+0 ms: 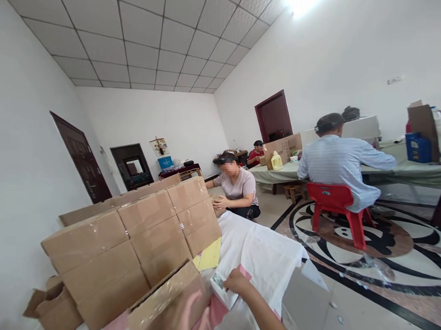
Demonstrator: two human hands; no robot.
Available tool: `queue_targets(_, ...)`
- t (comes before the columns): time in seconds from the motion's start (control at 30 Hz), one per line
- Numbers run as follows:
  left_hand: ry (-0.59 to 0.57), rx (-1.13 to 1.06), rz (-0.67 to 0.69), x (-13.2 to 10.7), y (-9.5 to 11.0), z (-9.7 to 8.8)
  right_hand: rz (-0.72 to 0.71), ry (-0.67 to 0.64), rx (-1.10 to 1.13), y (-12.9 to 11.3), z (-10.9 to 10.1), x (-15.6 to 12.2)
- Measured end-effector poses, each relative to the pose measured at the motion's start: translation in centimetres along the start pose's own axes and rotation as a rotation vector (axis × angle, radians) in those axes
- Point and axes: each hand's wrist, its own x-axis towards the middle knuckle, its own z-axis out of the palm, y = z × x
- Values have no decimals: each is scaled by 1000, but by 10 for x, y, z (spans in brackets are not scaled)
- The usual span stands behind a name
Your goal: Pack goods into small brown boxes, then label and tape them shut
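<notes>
My left hand is blurred at the bottom of the view, fingers stretched out and apart, in front of an upright cardboard box. Whether it touches the box I cannot tell. To the right, my right hand has its fingers curled together at the edge of a small white box. Something greyish green shows at that box's upper end. Both lie over a white cloth with pink patches. A yellow sheet sits just beyond the white box.
Large taped cartons form a wall at the left, with a small opened carton beside them. A person crouches past the cloth. Another sits on a red chair at a long green-covered table. Scraps lie on the floor.
</notes>
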Motion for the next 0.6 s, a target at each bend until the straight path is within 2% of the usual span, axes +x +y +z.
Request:
queue_targets(0.03, -150, -37, -16, 4, 8, 17, -1, -11, -1, 0, 0, -1)
queue_targets(0.07, -250, -49, -67, 8, 15, 35, -1, -18, -1, 0, -1, -1)
queue_targets(0.13, -375, -36, -200, 9, 25, 73, 4, -24, -4, -2, -1, -3)
queue_targets(0.2, -411, -35, -319, 5, 28, 107, 9, -22, -7, -4, -2, -5)
queue_targets(0.27, -381, -60, -390, -3, 26, 130, 4, -25, -10, -7, -2, -7)
queue_targets(0.37, -346, -118, -402, -10, 21, 139, -11, -60, -28, -10, -6, -11)
queue_targets(0.5, -348, -150, -421, -5, 21, 128, -39, -128, -92, -16, -19, -14)
queue_targets(0.6, -357, -152, -438, 0, 25, 121, -113, -124, -141, -21, -30, -17)
